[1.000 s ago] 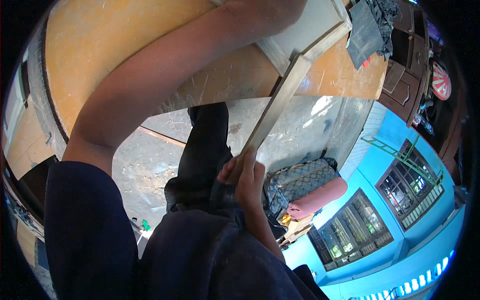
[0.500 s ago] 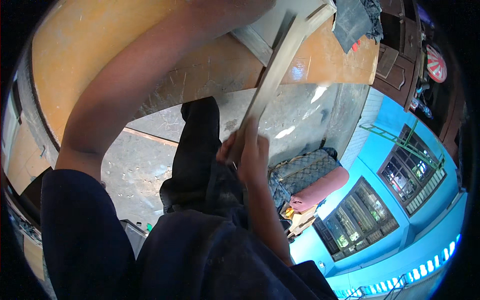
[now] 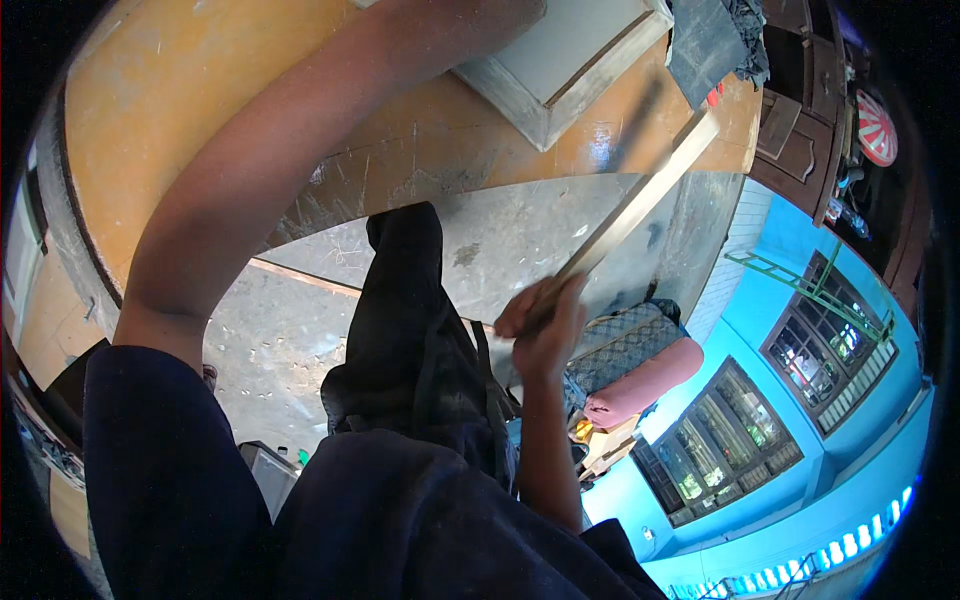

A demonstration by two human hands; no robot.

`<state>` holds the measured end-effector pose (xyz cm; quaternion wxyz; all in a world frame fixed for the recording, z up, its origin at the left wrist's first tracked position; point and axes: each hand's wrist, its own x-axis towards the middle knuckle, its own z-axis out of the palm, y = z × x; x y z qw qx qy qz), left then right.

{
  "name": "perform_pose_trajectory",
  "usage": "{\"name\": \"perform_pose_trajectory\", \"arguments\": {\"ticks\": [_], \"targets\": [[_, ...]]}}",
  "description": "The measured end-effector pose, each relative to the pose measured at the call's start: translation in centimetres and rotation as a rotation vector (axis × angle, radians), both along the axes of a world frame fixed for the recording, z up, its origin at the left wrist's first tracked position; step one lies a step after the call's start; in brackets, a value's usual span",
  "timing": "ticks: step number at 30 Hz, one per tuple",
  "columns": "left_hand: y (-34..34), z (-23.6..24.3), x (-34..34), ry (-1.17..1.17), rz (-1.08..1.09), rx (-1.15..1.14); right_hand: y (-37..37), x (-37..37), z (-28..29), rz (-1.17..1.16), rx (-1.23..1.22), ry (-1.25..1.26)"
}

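Observation:
My right hand (image 3: 548, 325) is closed around one end of a long, pale wooden strip (image 3: 645, 200). The strip slants up to the right, with its far end over the table near some dark cloth. At the top edge, my left hand (image 3: 515, 12) reaches a framed panel (image 3: 545, 125) lying on the table. That panel has a worn, whitish wooden frame around a grey centre. The fingers of my left hand are cut off by the picture's edge, so their grip is hidden.
The scratched orange-brown tabletop (image 3: 420, 130) curves across the top. Dark grey cloth (image 3: 700, 50) lies at its right end. Below is the grey concrete floor (image 3: 280, 340), with a rolled pink bundle (image 3: 645, 382) and patterned padding (image 3: 625, 340) at the right. Brown wooden furniture (image 3: 785, 140) stands beyond.
My right hand and the wooden strip have swung right, away from the panel. The panel's near corner, previously covered by the strip, now shows. My left arm has barely moved.

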<state>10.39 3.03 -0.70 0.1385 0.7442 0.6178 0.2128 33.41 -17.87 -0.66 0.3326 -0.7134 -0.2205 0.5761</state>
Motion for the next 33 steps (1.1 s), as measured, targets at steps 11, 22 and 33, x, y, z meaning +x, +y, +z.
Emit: {"name": "perform_pose_trajectory", "arguments": {"ticks": [11, 22, 33], "targets": [[1.1, -1.6, 0.9, 0.194, 0.080, 0.139, 19.7, -2.8, -1.8, -0.043, 0.734, -0.110], [1.1, -1.9, 0.7, 0.214, 0.062, 0.169, 19.6, -2.8, -1.9, -0.081, 0.712, 0.025], [0.7, -0.2, 1.1, 0.210, 0.061, 0.024, 19.1, -3.4, -1.4, -0.110, 0.637, -0.085]]}}
